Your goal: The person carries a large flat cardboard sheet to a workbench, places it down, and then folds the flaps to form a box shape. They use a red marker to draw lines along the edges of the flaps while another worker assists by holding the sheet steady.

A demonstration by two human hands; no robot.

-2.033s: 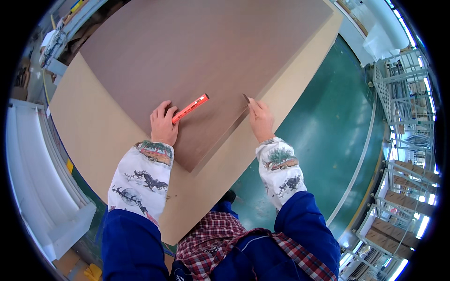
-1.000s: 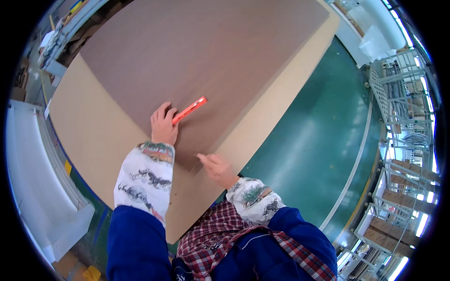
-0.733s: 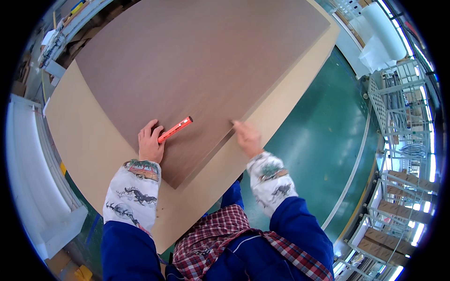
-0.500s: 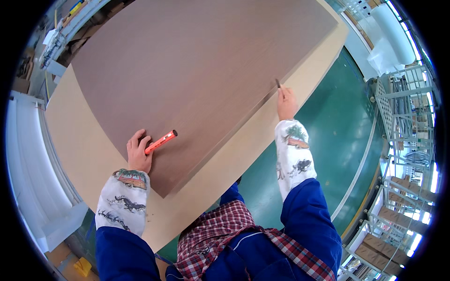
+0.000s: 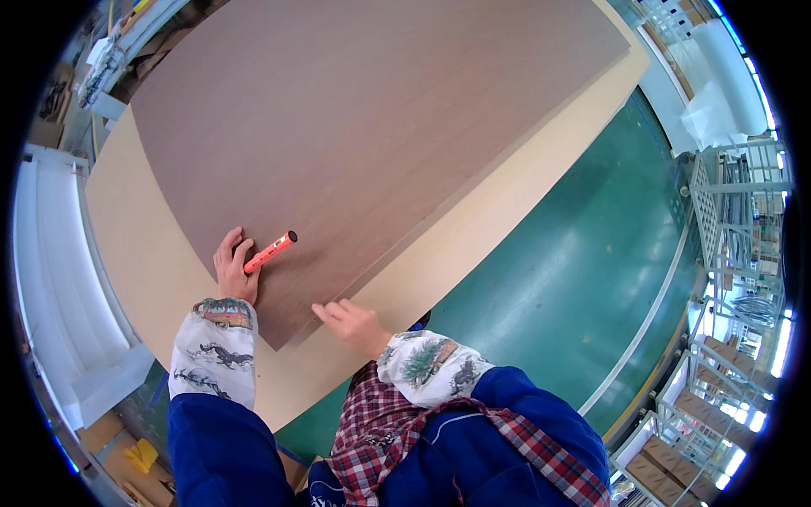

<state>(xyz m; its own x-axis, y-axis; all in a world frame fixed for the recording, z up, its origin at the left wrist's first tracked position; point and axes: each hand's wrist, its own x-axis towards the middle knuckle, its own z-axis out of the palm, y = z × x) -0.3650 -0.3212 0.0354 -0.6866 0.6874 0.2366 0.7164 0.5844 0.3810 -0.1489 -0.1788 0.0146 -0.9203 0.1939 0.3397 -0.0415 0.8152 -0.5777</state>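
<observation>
My left hand rests at the left edge of a large brown board. A red marker with a dark end is tucked between its thumb and fingers and slants up to the right. At the board's near right edge, close to its near corner, is my right hand. Its fingers are curled together with the foremost fingertip touching or just above the edge. Whatever they pinch is hidden in this view. Beneath the brown board lies a larger pale tan sheet, showing along both sides.
Green floor with a white line lies to the right. Metal racks and stacked brown cartons stand along the far right. White rolled sheeting is at the upper right, a white panel at the left.
My right hand has moved down along the board's edge toward me, to near the corner. The dark tip that stuck out of its fingers no longer shows. My left hand stays with the marker.
</observation>
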